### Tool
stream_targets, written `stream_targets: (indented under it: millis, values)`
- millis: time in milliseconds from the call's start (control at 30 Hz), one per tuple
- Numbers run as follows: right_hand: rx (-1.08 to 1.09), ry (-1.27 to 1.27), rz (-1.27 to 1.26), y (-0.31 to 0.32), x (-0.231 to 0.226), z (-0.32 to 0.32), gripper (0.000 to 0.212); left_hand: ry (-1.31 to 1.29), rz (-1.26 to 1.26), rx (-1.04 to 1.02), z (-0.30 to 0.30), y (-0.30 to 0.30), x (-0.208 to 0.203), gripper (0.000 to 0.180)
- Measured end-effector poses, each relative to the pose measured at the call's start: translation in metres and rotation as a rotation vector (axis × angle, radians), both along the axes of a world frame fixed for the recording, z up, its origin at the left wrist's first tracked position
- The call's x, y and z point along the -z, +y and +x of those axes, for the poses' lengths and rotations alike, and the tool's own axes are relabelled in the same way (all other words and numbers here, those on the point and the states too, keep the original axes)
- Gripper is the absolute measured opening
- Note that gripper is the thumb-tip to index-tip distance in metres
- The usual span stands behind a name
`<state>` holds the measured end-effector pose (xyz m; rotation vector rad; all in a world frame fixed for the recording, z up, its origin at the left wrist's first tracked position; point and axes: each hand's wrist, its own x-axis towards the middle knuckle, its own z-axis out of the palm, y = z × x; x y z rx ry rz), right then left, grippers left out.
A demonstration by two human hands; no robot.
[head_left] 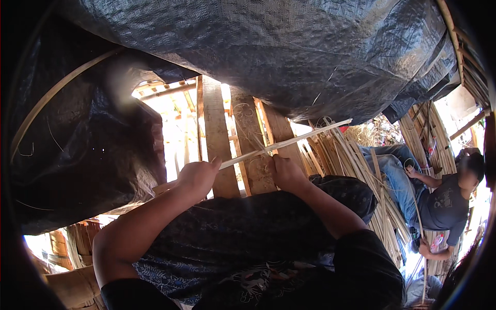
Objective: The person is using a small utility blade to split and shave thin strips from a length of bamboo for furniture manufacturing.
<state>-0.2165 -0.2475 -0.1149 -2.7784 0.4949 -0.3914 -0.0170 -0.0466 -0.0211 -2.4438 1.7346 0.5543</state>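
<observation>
A long pale strip (310,135), which looks like split bamboo or wood, slants across in front of me, its far end up to the right. My left hand (198,179) is closed around it near its lower end, thumb along the top; a short end sticks out behind the hand. My right hand (287,173) is closed just below the middle of the strip. From its fingers a thin, narrow piece rises and meets the strip; whether this is a blade or a shaving I cannot tell.
Wooden planks (216,124) lie beyond my hands, with bright gaps between them. Dark plastic sheeting (289,51) hangs across the top and left. Many long strips (356,170) lie to the right. A seated person (439,201) at the far right handles a long thin strip.
</observation>
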Motion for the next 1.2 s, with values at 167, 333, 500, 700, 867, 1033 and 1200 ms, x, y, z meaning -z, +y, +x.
stream_targets:
  millis: [167, 333, 500, 700, 867, 1033, 1200]
  values:
    - [0.097, 0.152, -0.065, -0.036, 0.005, -0.006, 0.027, 0.017, 0.009, -0.002, -0.002, -0.005, -0.009, 0.041]
    - [0.147, 0.062, 0.027, 0.0, -0.032, 0.0, 0.03, -0.004, 0.005, 0.009, 0.0, -0.003, -0.005, 0.038]
    - [0.189, 0.333, -0.002, -0.04, -0.027, -0.005, 0.02, -0.03, -0.008, 0.008, 0.002, -0.003, -0.007, 0.032]
    - [0.326, 0.324, 0.147, -0.028, -0.041, 0.002, 0.038, 0.008, -0.051, 0.008, 0.005, -0.001, -0.006, 0.029]
    - [0.259, 0.361, 0.145, -0.032, -0.027, -0.001, 0.033, 0.036, -0.021, -0.017, 0.003, -0.004, -0.006, 0.029]
    - [0.209, 0.355, 0.089, -0.024, -0.045, 0.001, 0.029, 0.098, -0.047, -0.034, 0.006, -0.001, -0.007, 0.028]
    - [0.266, 0.24, 0.16, -0.021, -0.034, -0.001, 0.04, 0.148, -0.05, -0.046, 0.011, 0.0, -0.006, 0.026]
